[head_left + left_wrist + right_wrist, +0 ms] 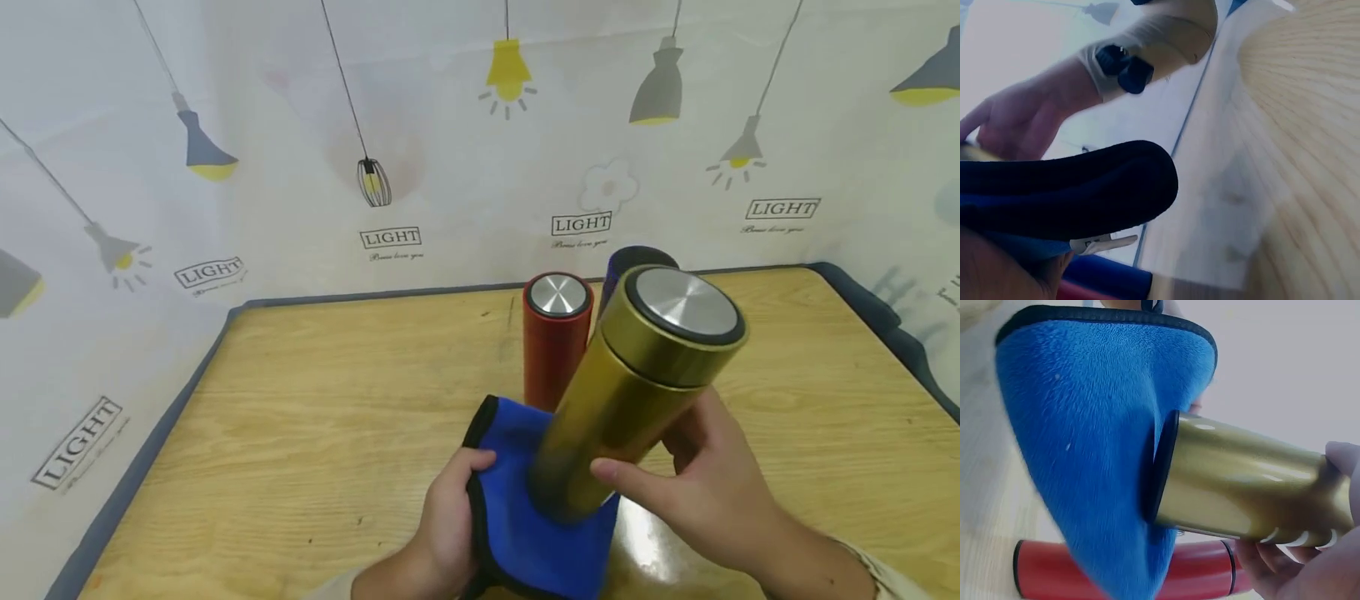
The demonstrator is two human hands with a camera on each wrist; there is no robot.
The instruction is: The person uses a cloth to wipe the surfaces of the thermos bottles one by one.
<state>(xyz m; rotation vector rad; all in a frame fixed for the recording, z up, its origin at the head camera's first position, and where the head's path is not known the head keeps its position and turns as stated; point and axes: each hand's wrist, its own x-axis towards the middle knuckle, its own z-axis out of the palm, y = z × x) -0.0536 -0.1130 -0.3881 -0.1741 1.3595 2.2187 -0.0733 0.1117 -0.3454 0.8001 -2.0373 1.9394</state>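
My right hand [712, 483] grips a gold thermos flask [637, 400], tilted, its steel-topped lid up and toward the right. The flask's black-rimmed base meets the plush face of a blue cloth with black edging [1097, 419], as the right wrist view shows. My left hand [450, 517] holds this cloth [555, 542] from below, thumb over its near left edge. A small white tag [1100, 244] sticks out from the cloth's edge in the left wrist view. Behind the cloth stands a red flask [555, 342], its lower part hidden.
A dark blue or purple flask [618, 267] stands at the back, mostly hidden by the gold one. The wooden table [322, 417] has a dark blue border along its edges. A white backdrop printed with lamps [450, 150] rises behind and at the sides.
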